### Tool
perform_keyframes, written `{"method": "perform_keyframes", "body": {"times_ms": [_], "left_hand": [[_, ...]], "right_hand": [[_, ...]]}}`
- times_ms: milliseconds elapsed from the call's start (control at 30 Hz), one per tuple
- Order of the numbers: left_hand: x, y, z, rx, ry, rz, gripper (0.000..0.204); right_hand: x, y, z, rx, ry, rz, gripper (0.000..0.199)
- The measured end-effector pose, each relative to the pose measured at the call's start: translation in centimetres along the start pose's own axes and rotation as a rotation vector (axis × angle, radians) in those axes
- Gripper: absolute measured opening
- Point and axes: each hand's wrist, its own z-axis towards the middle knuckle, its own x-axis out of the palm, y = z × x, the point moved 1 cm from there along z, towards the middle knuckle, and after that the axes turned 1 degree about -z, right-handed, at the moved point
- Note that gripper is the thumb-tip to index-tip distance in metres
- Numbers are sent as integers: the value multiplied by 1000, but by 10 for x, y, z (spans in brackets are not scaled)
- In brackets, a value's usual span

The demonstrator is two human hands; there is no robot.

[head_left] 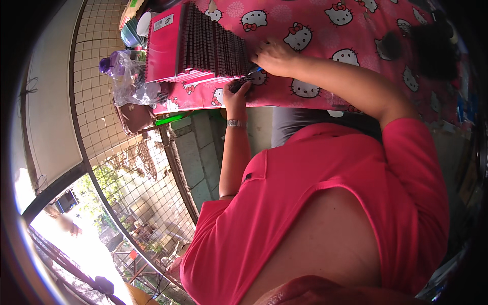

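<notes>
A long row of pink spiral notebooks (165, 46) with black wire bindings stands packed together at the table's far left. At the row's near right corner, my left hand (236, 99) is closed, thumb and fingers around a small dark thing I cannot make out. My right hand (277, 58) reaches across from the right, its fingers bent close to the right end of the row. A small blue thing (258, 68) shows beneath these fingers; its kind is too small to tell. The two hands are close together but apart.
A pink cloth with white cartoon cats (305, 89) covers the table. Left of the notebooks are a clear plastic bag (134, 94), a purple-topped container (107, 65), a white cup (144, 24) and a brown pouch (134, 118). Wire mesh (101, 101) borders the left side. Dark shapes (434, 46) lie far right.
</notes>
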Motion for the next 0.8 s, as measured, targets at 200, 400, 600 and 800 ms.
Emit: {"method": "perform_keyframes", "body": {"times_ms": [200,400,600,800], "left_hand": [[-9,19,14,167,-64,231,29],[-1,18,7,188,-88,215,32],[4,21,8,295,-146,417,38],[-5,30,9,414,-182,516,43]], "right_hand": [[4,6,9,17,261,106,15],[2,-2,-3,-26,-44,-39,14],[-7,12,8,-51,329,-49,17],[-10,3,-3,-27,23,-91,15]]}}
